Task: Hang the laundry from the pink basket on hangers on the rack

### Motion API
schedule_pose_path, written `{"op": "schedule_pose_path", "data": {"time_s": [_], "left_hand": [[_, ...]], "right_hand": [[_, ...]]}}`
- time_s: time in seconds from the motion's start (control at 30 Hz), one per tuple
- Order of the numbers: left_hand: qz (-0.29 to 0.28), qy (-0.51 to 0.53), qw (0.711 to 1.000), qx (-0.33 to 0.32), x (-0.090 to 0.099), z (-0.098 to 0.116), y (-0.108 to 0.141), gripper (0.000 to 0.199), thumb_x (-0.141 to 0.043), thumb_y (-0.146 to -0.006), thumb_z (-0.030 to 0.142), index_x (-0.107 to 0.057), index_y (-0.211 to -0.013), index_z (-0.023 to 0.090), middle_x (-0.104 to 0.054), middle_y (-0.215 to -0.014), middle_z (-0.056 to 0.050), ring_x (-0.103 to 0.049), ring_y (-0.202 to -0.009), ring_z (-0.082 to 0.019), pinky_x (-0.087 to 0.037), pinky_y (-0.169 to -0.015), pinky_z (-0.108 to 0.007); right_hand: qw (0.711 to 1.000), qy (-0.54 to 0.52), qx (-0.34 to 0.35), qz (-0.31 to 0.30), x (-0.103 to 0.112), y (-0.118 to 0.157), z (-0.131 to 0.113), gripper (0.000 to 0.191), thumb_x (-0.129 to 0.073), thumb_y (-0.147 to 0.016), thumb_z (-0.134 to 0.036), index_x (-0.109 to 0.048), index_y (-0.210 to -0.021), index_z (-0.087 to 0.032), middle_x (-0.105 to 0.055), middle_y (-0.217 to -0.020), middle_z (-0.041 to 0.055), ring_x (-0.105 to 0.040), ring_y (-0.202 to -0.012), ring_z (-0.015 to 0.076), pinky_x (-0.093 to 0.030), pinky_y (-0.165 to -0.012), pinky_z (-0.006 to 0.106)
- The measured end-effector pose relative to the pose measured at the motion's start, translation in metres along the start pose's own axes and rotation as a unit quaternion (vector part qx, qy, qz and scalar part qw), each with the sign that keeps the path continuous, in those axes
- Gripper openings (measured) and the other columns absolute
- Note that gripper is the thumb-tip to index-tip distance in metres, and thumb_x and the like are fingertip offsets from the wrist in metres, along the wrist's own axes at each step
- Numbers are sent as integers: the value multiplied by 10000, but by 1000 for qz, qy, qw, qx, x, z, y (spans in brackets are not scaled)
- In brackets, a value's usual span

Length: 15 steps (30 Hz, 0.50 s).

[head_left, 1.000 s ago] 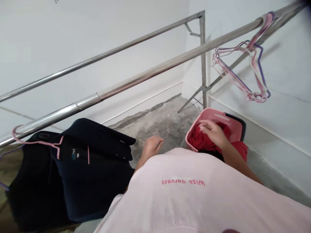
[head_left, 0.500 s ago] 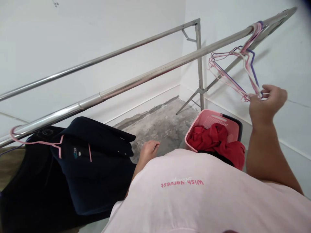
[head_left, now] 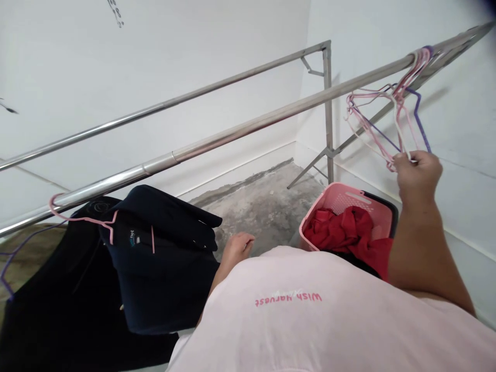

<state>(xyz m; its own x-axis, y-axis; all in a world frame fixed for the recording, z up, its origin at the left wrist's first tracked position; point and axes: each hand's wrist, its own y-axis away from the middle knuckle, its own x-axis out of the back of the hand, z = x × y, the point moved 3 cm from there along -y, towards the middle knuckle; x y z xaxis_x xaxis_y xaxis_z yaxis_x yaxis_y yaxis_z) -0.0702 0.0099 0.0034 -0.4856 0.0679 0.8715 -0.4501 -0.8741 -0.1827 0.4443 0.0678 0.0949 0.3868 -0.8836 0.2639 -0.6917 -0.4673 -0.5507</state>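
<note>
Gripping the bunch of hangers [head_left: 391,121] on the rail [head_left: 248,124] with right hand [head_left: 417,173] closed.
Hanging nearby already: two dark garments [head_left: 163,263]; waiting in the pink basket [head_left: 341,196]: red clothes [head_left: 344,232]. Left hand [head_left: 238,248] loosely curled, empty.

1. A pink laundry basket [head_left: 382,214] stands on the floor by the wall, with red clothes [head_left: 343,232] heaped in it and spilling over its near rim
2. Two dark navy garments [head_left: 163,258] hang on the near steel rail [head_left: 217,139]
3. A second rail [head_left: 163,106] runs behind it
4. The concrete floor [head_left: 259,199] is stained and grey
</note>
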Motion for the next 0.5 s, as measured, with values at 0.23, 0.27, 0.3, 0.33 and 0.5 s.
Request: {"op": "schedule_pose_path", "data": {"time_s": [0.23, 0.27, 0.3, 0.33, 0.5], "left_hand": [[-5, -1, 1000, -19, -6, 6, -7, 219, -506, -901, 201, -712, -975, 195, -739, -961, -56, -677, -880, -189, -513, -812, -310], [-6, -1, 1000, -21, -6, 7, -8, 221, -505, -900, 201, -713, -977, 197, -739, -956, -56, -677, -874, -187, -515, -803, -307], [-8, -2, 1000, -24, -7, 8, -8, 223, -504, -900, 202, -713, -979, 199, -738, -949, -56, -676, -868, -188, -515, -794, -306], [-12, -3, 1000, -27, -7, 8, -8, 226, -500, -901, 202, -713, -980, 201, -737, -940, -57, -674, -863, -191, -515, -786, -309], [-20, 8, 999, -30, -8, 9, -8, 229, -497, -901, 206, -715, -971, 196, -729, -924, -70, -673, -852, -214, -523, -787, -351]], "right_hand": [[944, -299, -140, -21, 7, 9, -35, 191, -462, -857, -131, -545, -685, -135, -578, -608, 27, -325, -415, 52, -268, -398, 189], [937, -316, -148, -11, 9, 9, -37, 206, -440, -864, -119, -524, -677, -140, -604, -633, 44, -328, -409, 50, -274, -391, 187], [931, -332, -155, -6, 11, 10, -39, 217, -427, -871, -114, -507, -671, -145, -622, -650, 59, -334, -401, 50, -274, -387, 187], [924, -348, -156, -7, 13, 11, -40, 224, -425, -877, -121, -495, -666, -149, -633, -659, 72, -349, -394, 51, -268, -385, 190], [907, -410, -80, -54, 29, 30, -47, 221, -614, -790, -288, -528, -648, -143, -652, -695, 100, -510, -464, 91, -261, -413, 203]]}}
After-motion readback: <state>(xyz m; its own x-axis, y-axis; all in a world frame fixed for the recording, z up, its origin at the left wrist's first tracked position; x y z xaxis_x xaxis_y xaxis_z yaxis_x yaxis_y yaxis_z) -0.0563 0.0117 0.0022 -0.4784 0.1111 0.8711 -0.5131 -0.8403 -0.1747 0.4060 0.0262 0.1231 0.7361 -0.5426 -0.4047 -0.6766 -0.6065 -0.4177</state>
